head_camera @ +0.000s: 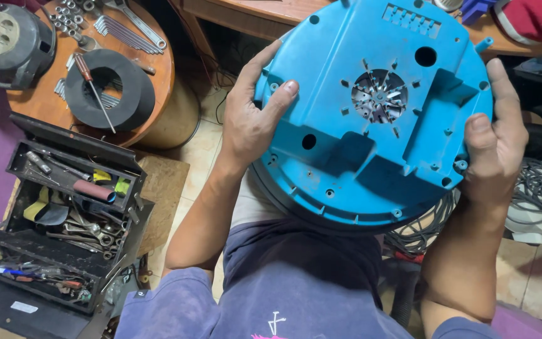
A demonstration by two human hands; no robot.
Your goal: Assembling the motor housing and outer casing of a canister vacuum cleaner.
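I see the left hand and the right hand each with its grip clamped on the rim of the round blue plastic housing, at nine and three o'clock. It is held up over the lap, underside toward me, so the metal fan shows through its centre opening (probably for inspection). An open black toolbox sits at eight o'clock beside the round wooden bench.

Tiled floor, round wood table w/ tools, open toolbox nearby.

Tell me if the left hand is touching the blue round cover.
Touching. The head view shows the left hand gripping the blue cover's edge, thumb pressed on its face.
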